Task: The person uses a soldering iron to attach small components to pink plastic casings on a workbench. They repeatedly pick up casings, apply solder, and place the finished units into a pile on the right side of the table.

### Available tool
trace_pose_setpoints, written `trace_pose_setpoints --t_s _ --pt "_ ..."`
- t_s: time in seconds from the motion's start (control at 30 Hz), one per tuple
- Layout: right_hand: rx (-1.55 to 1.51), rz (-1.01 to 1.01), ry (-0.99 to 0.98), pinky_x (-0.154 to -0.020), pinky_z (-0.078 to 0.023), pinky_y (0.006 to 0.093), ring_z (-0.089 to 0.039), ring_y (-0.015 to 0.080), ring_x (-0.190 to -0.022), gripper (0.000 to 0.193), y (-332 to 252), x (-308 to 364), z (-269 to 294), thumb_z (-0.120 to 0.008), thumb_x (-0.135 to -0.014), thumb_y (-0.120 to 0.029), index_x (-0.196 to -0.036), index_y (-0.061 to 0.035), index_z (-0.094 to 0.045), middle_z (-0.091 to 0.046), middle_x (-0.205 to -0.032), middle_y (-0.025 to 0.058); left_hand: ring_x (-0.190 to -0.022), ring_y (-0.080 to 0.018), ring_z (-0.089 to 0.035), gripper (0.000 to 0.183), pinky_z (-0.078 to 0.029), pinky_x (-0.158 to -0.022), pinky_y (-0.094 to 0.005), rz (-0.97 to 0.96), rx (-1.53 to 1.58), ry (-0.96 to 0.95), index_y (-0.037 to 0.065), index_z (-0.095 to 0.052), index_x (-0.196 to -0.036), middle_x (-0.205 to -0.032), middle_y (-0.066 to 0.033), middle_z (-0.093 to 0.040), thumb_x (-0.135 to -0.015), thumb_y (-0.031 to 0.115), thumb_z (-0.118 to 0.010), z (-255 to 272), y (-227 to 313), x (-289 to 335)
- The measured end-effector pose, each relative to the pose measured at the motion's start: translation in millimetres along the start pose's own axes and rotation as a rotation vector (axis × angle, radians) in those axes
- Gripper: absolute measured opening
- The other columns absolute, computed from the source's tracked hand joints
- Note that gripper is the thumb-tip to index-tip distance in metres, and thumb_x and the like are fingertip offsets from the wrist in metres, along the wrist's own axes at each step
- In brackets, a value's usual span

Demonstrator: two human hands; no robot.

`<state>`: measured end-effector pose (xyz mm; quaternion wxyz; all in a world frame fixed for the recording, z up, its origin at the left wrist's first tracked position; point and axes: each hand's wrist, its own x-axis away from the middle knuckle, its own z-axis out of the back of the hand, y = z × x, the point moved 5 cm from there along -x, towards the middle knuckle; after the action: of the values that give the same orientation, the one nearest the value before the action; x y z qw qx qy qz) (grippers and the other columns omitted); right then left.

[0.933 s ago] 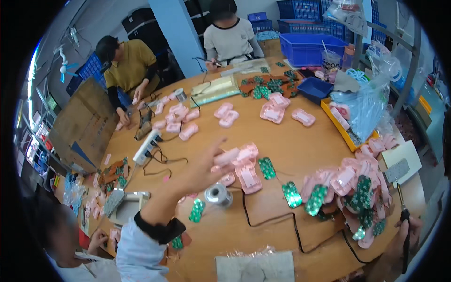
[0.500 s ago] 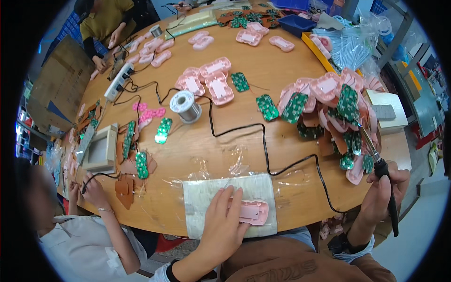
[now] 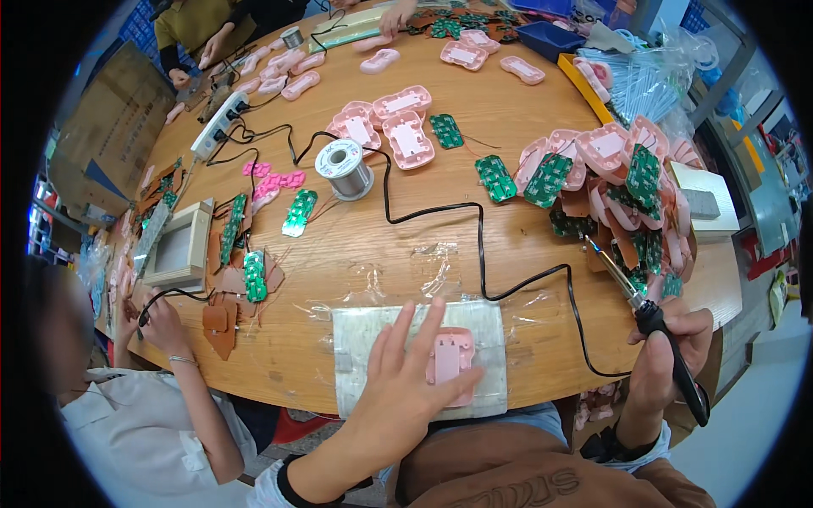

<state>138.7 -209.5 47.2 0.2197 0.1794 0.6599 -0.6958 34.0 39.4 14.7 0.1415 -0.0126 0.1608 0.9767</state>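
As recorded from the head view, the left hand [image 3: 405, 385] lay flat with fingers [image 3: 423, 326] spread wide over a pink plastic shell [image 3: 451, 360], pressing rather than gripping it. That shell sat open side up on a pale grey work mat [image 3: 356, 334] at the near edge of the round wooden table [image 3: 508, 102]; the thumb crossed its near edge, and the remaining fingers lay just left of it, so most of the piece showed to the right of the palm.

Handling, by judgement: light, rigid, thin-walled moulding, smooth and apt to slide on the mat; best taken by its long side walls, clear of the inner ribs.

The right hand [image 3: 669, 356], near right, was closed about the black handle of a soldering iron [image 3: 652, 326], tip angled far-left and well apart from the shell. Its black cord [image 3: 483, 245] ran across the table past a solder spool [image 3: 343, 168]. A heap of pink shells and green circuit boards [image 3: 622, 182] lay at far right.
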Motion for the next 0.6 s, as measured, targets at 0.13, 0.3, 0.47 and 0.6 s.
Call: trace_pose_setpoints --t_s 0.13,0.3,0.47,0.6 --pt "-0.010 -0.020 0.002 -0.065 -0.043 0.0284 -0.051 0.0164 -0.066 0.025 6.0 -0.4 2.8 -0.063 -0.083 -0.011 -0.098 -0.0045 -0.044 -0.051 -0.078 0.0114 -0.123 -0.0437 -0.041 0.059 -0.036 -0.098 -0.0518 0.229 0.293 0.196 0.007 -0.053 -0.130 -0.140 -0.0262 -0.037 -0.076 0.013 -0.074 3.4 -2.0 -1.4" --pt "0.005 -0.023 -0.061 -0.063 -0.043 0.0275 -0.052 0.0162 -0.067 0.026 15.1 2.6 -0.3 -0.063 -0.082 -0.009 -0.099 -0.0037 -0.045 -0.051 -0.079 0.0114 -0.113 -0.0387 -0.047 0.061 -0.039 -0.093 -0.0477 0.298 0.299 0.106 0.000 -0.047 -0.123 -0.127 -0.0210 -0.046 -0.073 0.016 -0.077 -14.4 10.6 -11.2" --pt "-0.016 -0.026 -0.102 -0.065 -0.044 0.0277 -0.053 0.0163 -0.068 0.025 14.5 3.0 -0.1 -0.063 -0.082 -0.006 -0.099 -0.0033 -0.045 -0.051 -0.081 0.0110 -0.102 -0.0356 -0.051 0.045 -0.041 -0.086 -0.0449 0.213 0.275 0.187 0.001 -0.056 -0.112 -0.110 -0.0144 -0.055 -0.074 0.015 -0.075 -2.6 -17.9 -10.7" --pt "-0.030 -0.081 -0.093 -0.065 -0.045 0.0278 -0.052 0.0162 -0.068 0.026 16.6 5.6 -2.6 -0.064 -0.082 -0.007 -0.099 -0.0030 -0.045 -0.051 -0.081 0.0114 -0.086 -0.0320 -0.051 0.017 -0.041 -0.076 -0.0417 0.491 0.194 0.342 0.002 -0.062 -0.087 -0.088 -0.0127 -0.053 -0.075 0.009 -0.072 -5.8 -53.1 -23.3"
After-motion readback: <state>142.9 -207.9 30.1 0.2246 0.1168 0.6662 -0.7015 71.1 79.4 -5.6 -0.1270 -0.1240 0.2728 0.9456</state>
